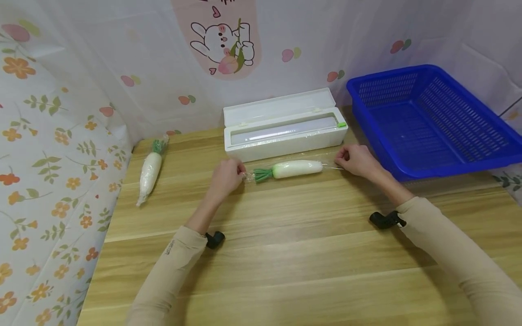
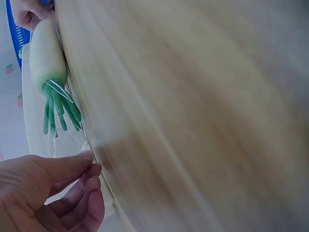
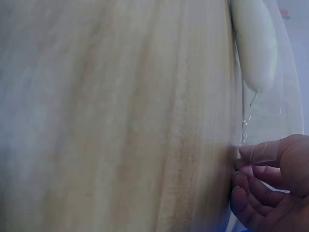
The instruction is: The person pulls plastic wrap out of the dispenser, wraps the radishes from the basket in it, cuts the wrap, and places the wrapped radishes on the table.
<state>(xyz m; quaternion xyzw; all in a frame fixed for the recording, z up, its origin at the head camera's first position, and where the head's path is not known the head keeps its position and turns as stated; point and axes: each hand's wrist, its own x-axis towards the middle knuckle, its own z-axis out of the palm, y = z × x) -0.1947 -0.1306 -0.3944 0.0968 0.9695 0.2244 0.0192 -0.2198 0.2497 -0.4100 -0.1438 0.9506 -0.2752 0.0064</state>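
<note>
A white radish (image 1: 297, 168) with cut green stalks lies crosswise on the table, in clear plastic wrap (image 1: 248, 176). At the stalk end my left hand (image 1: 228, 175) pinches the film between thumb and forefinger; the left wrist view shows the green stalks (image 2: 59, 108) just beyond the fingertips. My right hand (image 1: 359, 160) pinches the film past the root tip, where it is drawn into thin strands. In the right wrist view the radish's root end (image 3: 258, 72) is a short way from the right thumb and fingers.
Behind the radish stands a white wrap dispenser box (image 1: 285, 147), lid up, with a film roll (image 1: 285, 130) and a green cutter slide (image 1: 341, 124). A blue basket (image 1: 408, 131) is at the right. Another wrapped radish (image 1: 150, 174) lies at the left. Patterned cloth hangs behind.
</note>
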